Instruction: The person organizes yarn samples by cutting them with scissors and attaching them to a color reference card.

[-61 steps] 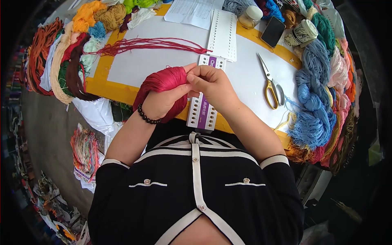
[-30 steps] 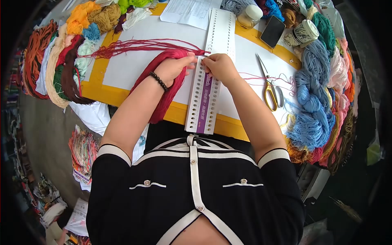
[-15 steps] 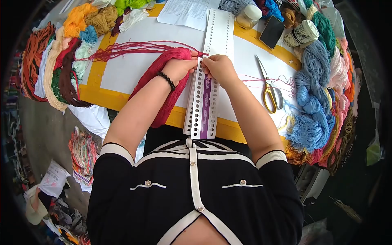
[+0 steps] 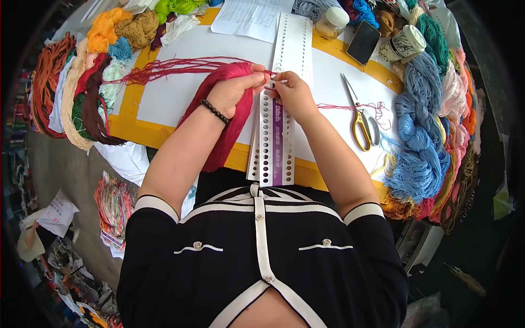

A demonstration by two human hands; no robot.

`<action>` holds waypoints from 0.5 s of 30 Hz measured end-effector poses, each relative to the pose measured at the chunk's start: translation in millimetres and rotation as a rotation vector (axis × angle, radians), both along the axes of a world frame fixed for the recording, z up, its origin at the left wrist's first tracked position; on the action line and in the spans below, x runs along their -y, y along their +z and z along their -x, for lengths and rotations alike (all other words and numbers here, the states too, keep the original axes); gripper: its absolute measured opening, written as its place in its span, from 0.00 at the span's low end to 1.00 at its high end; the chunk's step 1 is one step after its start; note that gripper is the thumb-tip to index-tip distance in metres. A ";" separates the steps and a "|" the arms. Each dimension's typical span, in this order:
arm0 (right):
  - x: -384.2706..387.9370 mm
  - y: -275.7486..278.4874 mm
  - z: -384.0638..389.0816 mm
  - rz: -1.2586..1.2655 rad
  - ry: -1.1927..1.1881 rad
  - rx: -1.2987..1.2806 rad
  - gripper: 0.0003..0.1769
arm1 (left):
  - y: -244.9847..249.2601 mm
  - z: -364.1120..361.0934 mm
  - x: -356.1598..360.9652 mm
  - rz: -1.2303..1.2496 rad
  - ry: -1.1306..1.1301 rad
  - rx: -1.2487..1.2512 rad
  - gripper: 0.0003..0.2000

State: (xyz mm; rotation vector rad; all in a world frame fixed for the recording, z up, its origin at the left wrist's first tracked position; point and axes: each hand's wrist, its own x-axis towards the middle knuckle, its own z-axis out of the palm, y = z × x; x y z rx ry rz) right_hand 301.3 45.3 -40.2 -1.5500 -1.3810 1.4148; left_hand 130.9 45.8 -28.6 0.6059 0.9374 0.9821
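A red thread skein [image 4: 223, 128] hangs over my left hand [image 4: 239, 90], whose fingers are closed around its upper end. Loose red strands [image 4: 175, 64] trail from there to the left across the white board. My right hand [image 4: 292, 92] pinches red thread near the top of a perforated card with a purple strip [image 4: 278, 139]. The two hands are close together over the card. Beneath it and beyond lies a longer white perforated card [image 4: 293, 41]. Thin red threads [image 4: 339, 106] extend to the right of my right hand.
Gold-handled scissors [image 4: 361, 128] lie to the right, beside a blue yarn bundle [image 4: 418, 142]. A phone [image 4: 363, 43], a patterned cup [image 4: 403, 44] and a jar [image 4: 332, 23] stand or lie at the back right. Coloured skeins [image 4: 82, 93] line the left edge; printed sheets [image 4: 246, 17] lie behind.
My left hand has turned and lifted slightly, its fingers now more visible. My right hand has shifted slightly right, and the purple-striped card has moved a little right.
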 end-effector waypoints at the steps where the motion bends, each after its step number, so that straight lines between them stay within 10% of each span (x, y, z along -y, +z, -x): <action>1: 0.0 -2.1 0.2 0.034 -0.048 -0.105 0.09 | -2.9 -3.4 0.7 -0.002 0.000 0.000 0.14; 7: 0.3 -3.8 -20.2 0.095 -0.096 -0.384 0.10 | -15.0 -12.9 24.1 -0.644 -0.265 -0.826 0.19; 10: 9.0 -0.4 -44.7 -0.865 0.094 0.821 0.16 | -5.2 -8.8 24.9 -0.328 -0.114 -0.268 0.20; 15: 2.3 5.0 -58.6 -1.097 0.244 0.883 0.18 | 10.4 3.8 27.7 -0.327 -0.121 -0.141 0.20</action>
